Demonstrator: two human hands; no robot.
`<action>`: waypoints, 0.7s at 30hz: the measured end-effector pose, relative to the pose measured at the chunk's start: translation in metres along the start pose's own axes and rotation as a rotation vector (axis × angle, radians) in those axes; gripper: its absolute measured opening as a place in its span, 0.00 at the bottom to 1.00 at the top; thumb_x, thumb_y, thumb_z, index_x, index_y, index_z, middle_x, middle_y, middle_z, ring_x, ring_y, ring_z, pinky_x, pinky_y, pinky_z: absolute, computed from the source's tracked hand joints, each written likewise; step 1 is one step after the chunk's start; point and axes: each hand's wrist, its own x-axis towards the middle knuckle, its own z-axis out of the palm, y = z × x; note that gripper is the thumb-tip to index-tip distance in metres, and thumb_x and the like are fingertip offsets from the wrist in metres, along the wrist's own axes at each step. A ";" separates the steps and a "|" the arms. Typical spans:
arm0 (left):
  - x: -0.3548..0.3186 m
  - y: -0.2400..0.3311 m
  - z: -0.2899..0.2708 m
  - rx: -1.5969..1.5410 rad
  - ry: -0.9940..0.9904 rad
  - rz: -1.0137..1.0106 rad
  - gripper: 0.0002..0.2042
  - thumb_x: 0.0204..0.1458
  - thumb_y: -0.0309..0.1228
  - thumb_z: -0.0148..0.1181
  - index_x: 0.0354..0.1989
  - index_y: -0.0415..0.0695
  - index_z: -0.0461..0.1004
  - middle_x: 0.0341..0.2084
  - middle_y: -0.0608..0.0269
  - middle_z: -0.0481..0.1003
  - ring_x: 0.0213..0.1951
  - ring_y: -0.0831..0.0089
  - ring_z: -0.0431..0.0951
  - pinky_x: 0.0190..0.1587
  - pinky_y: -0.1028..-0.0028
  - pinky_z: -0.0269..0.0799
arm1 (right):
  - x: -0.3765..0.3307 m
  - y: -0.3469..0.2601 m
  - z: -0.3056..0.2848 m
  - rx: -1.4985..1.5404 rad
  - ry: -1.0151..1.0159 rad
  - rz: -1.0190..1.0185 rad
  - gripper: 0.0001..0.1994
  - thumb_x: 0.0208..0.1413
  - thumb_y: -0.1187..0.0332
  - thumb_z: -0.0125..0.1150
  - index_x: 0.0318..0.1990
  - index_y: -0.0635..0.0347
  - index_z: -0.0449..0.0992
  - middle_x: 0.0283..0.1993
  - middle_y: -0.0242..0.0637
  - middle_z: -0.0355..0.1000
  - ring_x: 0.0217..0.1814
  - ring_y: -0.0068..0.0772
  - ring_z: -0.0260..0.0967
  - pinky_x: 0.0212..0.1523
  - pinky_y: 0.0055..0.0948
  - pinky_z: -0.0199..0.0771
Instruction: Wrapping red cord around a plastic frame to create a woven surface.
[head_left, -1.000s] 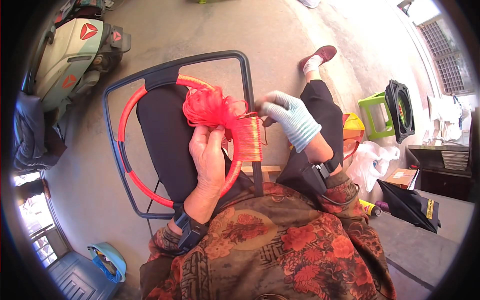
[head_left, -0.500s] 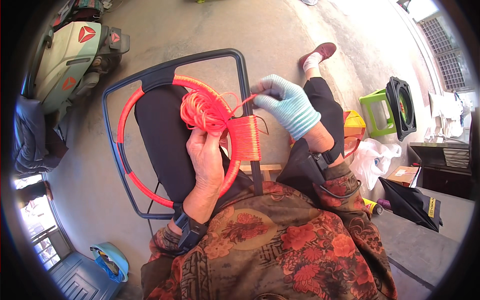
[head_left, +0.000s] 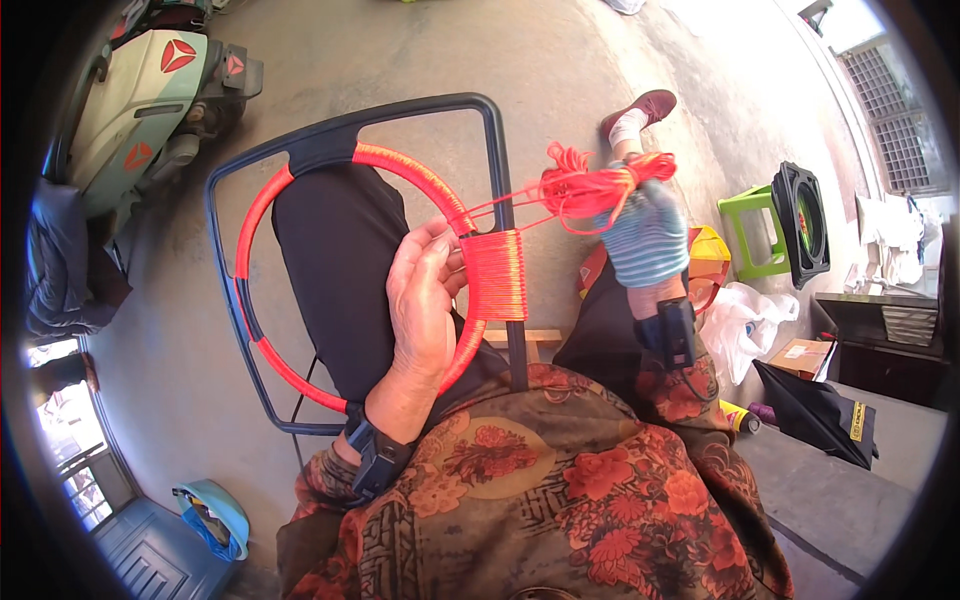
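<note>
A black frame (head_left: 497, 150) with a round inner ring (head_left: 262, 215) lies over my lap. Orange-red cord wraps most of the ring, and a broad band of tight cord turns (head_left: 497, 275) joins it to the frame's right bar. Bare, my left hand (head_left: 422, 295) is closed at the ring's inner right edge beside that band; its fingertips are partly hidden. My right hand (head_left: 645, 235), in a blue-and-white striped glove, grips a loose bundle of orange-red cord (head_left: 590, 190) out to the right. Several strands stretch from the bundle to the top of the band.
A green stool (head_left: 750, 235) with a black frame leaning on it stands at right, near a white plastic bag (head_left: 745, 325) and a black folded umbrella (head_left: 815, 415). A scooter (head_left: 150, 115) is parked at upper left. A light-blue basin (head_left: 215, 520) sits lower left.
The cord bundle has gone from my left hand beside the ring to my right hand, which has moved right with it. Strands now stretch between bundle and band. My left hand stays by the ring.
</note>
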 end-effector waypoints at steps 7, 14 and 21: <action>-0.005 0.000 0.010 0.054 -0.103 0.107 0.16 0.59 0.24 0.49 0.55 0.36 0.63 0.42 0.59 0.75 0.42 0.77 0.75 0.45 0.77 0.70 | -0.005 0.013 0.029 -0.070 -0.015 0.183 0.20 0.57 0.54 0.58 0.49 0.60 0.69 0.44 0.38 0.72 0.59 0.52 0.64 0.65 0.54 0.57; -0.007 0.000 0.007 0.083 -0.098 0.114 0.11 0.59 0.24 0.52 0.49 0.36 0.67 0.37 0.61 0.77 0.36 0.80 0.76 0.39 0.80 0.72 | 0.011 -0.035 0.020 0.211 -0.002 -0.001 0.14 0.61 0.55 0.52 0.40 0.59 0.70 0.36 0.32 0.72 0.37 0.35 0.69 0.52 0.39 0.69; -0.004 -0.006 0.004 0.149 -0.024 0.170 0.08 0.60 0.24 0.51 0.46 0.37 0.69 0.34 0.63 0.77 0.31 0.82 0.76 0.34 0.82 0.71 | 0.010 0.025 0.058 -0.964 0.228 0.157 0.16 0.53 0.59 0.65 0.42 0.62 0.75 0.26 0.30 0.71 0.20 0.20 0.67 0.23 0.24 0.70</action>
